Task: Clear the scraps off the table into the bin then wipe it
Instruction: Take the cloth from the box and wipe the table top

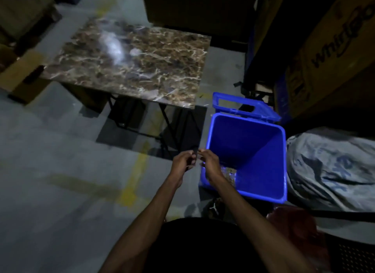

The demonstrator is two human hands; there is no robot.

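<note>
The table (pixel 129 61) filled the upper left and centre of the frame, a rectangular top with a brown, white-veined marble pattern on thin black folding legs. A pale glare lay across its upper middle. Its long axis ran from the upper left toward the lower right of the frame, and its near right corner pointed down toward the bin.

The bin (pixel 246 157) stood in the right centre of the frame, just beside that corner. It was bright blue plastic, rectangular, its mouth facing up toward the camera, with the hinged lid (pixel 243 107) thrown back toward the top of the frame. A small heap of pale, crumpled scraps (pixel 229 174) lay at the bottom, by the near left wall.

Both hands met at the centre of the frame, by the bin's left rim. The left hand (pixel 183 161) had its fingers curled inward; the right hand (pixel 210 161) likewise, fingertips nearly touching the left's. Whether either pinched anything could not be told, the frame being dark and blurred.

A grey sack (pixel 332 169) lay at the right edge, cardboard boxes (pixel 328 49) stacked above it.
</note>
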